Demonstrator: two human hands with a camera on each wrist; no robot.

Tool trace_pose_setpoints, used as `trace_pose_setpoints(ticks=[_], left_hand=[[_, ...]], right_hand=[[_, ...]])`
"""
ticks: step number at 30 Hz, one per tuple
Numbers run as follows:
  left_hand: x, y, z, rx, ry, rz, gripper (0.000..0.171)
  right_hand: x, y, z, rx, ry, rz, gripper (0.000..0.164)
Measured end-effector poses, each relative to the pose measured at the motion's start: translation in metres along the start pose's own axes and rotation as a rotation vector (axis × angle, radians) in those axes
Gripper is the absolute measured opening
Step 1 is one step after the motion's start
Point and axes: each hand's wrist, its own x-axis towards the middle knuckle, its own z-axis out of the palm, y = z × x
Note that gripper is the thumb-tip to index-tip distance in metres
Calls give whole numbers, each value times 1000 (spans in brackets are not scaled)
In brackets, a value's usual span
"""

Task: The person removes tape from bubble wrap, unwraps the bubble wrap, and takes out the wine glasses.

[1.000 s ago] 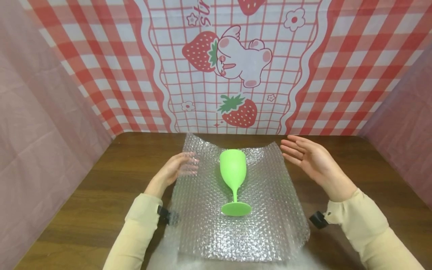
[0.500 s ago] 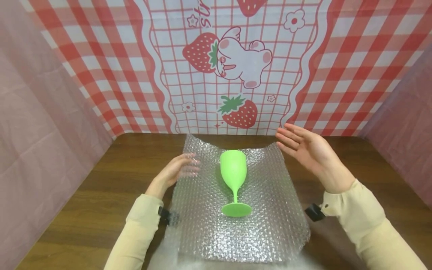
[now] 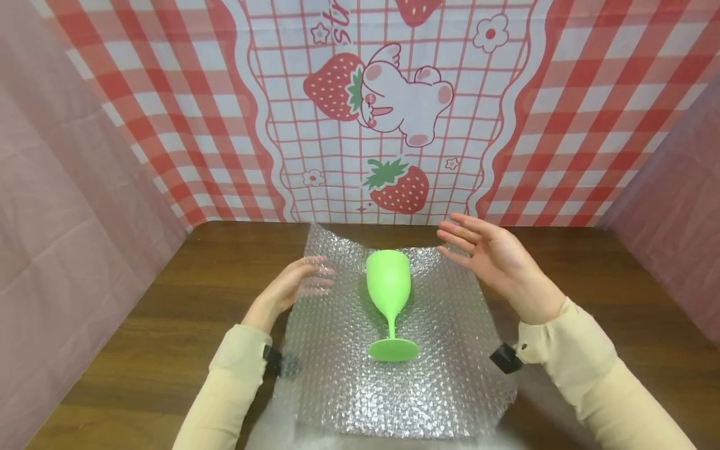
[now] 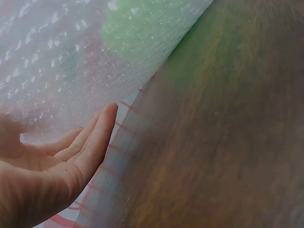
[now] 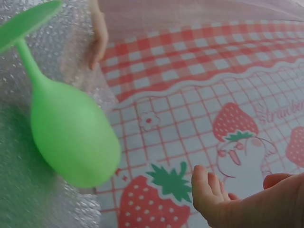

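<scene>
A bright green plastic goblet (image 3: pixel 389 281) lies on its side on a sheet of clear bubble wrap (image 3: pixel 388 400), its bowl towards the back and its foot towards me. My left hand (image 3: pixel 284 286) is at the wrap's left edge, its fingers showing through the film. The left wrist view has that hand (image 4: pixel 66 166) with fingers extended beneath the raised wrap. Over the wrap's right edge, my right hand (image 3: pixel 497 262) is held up with fingers spread and nothing in them. In the right wrist view, the goblet (image 5: pixel 71 128) is apart from the right hand (image 5: pixel 247 202).
The wooden table (image 3: pixel 169 312) ends at a hanging red-and-white checked cloth (image 3: pixel 405 112) with strawberries and a cartoon animal. Pink curtains (image 3: pixel 73 219) hang at both sides. A black wrist camera (image 3: pixel 507 358) sits at the right cuff.
My right hand has moved left, from beside the wrap to over its right edge. The left hand, goblet and wrap have barely moved.
</scene>
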Motion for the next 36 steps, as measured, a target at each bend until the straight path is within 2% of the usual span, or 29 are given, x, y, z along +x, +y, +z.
trace_pose_setpoints(ticks=[8, 15, 19, 22, 24, 26, 31, 36], left_hand=[[-1, -2, 0, -20, -11, 2, 45], [-1, -1, 0, -37, -4, 10, 45], [0, -2, 0, -39, -5, 11, 45], [0, -3, 0, -42, -6, 7, 44], [0, -4, 0, -45, -9, 5, 44], [0, -5, 1, -47, -16, 10, 44], [0, -4, 2, -51, -10, 8, 44], [1, -2, 3, -31, -3, 8, 43]], right_hand=[[5, 20, 6, -106, 45, 71, 59], [9, 31, 8, -131, 64, 116, 45], [10, 40, 8, -145, 69, 158, 28], [10, 49, 9, -151, 71, 198, 42], [10, 55, 9, -153, 77, 222, 60], [9, 60, 9, -160, 82, 235, 71], [11, 68, 9, -169, 98, 246, 73], [13, 74, 10, -223, 91, 257, 74]])
